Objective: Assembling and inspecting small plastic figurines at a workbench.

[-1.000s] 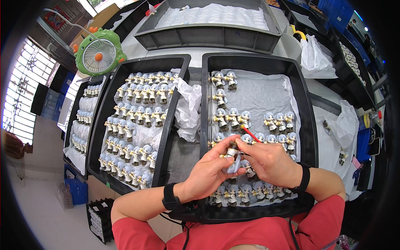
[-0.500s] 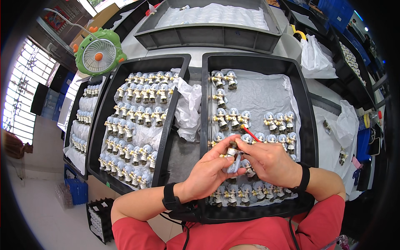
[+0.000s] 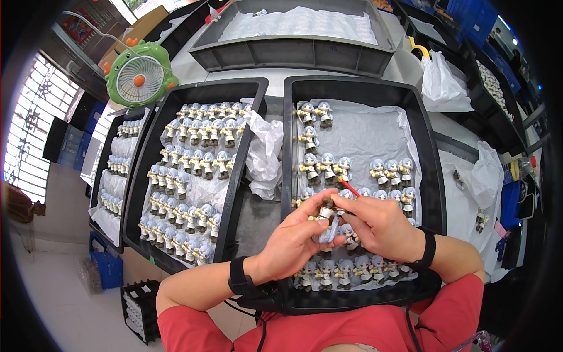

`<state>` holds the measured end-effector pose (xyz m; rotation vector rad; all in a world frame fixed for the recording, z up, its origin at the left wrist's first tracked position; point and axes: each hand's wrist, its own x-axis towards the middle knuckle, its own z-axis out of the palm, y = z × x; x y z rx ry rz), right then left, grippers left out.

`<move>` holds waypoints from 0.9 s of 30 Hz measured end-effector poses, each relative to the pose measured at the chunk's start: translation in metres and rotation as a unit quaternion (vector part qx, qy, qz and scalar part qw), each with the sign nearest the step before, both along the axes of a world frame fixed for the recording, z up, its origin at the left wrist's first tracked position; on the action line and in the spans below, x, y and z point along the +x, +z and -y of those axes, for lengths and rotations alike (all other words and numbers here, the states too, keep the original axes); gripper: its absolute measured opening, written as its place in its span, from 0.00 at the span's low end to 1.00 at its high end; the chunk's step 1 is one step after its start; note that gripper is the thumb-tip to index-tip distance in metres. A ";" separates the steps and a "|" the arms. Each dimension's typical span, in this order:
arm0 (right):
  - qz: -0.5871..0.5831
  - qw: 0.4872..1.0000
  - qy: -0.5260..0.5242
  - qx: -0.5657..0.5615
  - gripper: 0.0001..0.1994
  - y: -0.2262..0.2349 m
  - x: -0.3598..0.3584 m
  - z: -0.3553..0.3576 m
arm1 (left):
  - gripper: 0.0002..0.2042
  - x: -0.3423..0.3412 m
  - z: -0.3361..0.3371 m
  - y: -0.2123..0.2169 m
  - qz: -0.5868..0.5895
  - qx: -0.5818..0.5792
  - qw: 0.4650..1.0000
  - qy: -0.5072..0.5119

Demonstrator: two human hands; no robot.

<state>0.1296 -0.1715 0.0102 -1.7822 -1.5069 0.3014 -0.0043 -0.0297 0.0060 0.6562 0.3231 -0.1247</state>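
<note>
My left hand (image 3: 291, 240) is closed around a small figurine (image 3: 326, 213), which is turned head down with its dark feet up and pale blue hair below. Close against it, my right hand (image 3: 384, 227) pinches a slim red-handled tool (image 3: 350, 188) with an orange end pointing up and away. The tool's other end is hidden by my fingers, so its kind is unclear. Both hands are above a black tray (image 3: 438, 182) lined with white paper. Rows of matching figurines (image 3: 345, 271) stand in it, some covered by my hands.
To the left, another black tray (image 3: 233, 202) holds more figurine rows, with a narrower tray (image 3: 105, 226) beyond. Crumpled paper (image 3: 265, 155) lies between the trays. A grey bin (image 3: 293, 54) stands behind, a green fan (image 3: 139, 76) at far left, a white plastic bag (image 3: 446, 85) at right.
My hands stay almost in place on the figurine. The red-handled tool has shifted very slightly; nothing has been let go or picked up.
</note>
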 end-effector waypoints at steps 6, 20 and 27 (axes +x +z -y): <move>-0.136 0.989 -0.046 0.019 0.10 0.010 0.000 -0.007 | 0.28 0.004 0.002 0.007 0.000 0.030 0.999 -0.018; -0.318 0.940 -0.120 -0.037 0.12 0.008 0.014 -0.004 | 0.27 0.007 -0.003 0.007 0.040 -0.007 0.998 -0.057; -0.205 0.977 0.033 -0.043 0.11 0.014 0.011 -0.005 | 0.29 0.006 -0.013 0.010 0.046 0.061 0.995 -0.066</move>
